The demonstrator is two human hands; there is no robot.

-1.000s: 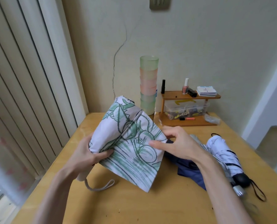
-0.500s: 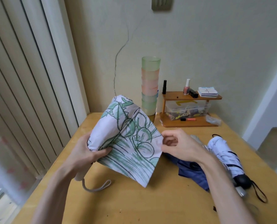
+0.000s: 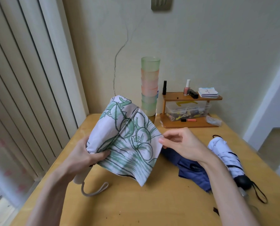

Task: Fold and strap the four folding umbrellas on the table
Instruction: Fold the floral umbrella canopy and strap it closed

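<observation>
Blinds down the far left, pale vertical slats. Next, left hand: grips the bunched lower end of the printed umbrella, fingers curled behind the cloth and thumb pressed across its front. Holds that umbrella tilted above the desk, tip toward the wall, white canopy with green line drawing hanging loose and unstrapped, one corner drooping to the desktop or just above it; cannot tell which. Below the left hand, cream handle poking out, with its wrist loop lying on the wood. Behind the canopy, stack of cups, green and pink, upright against the wall. Right of the canopy, right hand: pinches the cloth's right edge between thumb and curled forefinger, other fingers curled in. Under the right wrist, navy umbrella, lying flat on the desk, cloth loose and rumpled. Farther back, wooden shelf at the wall: carries a black tube, a nail polish bottle and a pile of cards on top, shelters a clear box underneath, with an orange marker in front of the box. Far right, white umbrella, lying on the desk just beside the navy one, closed up, dark stripes across its pleats, black handle toward the near edge, dark cord loop trailing from that handle onto the wood.
</observation>
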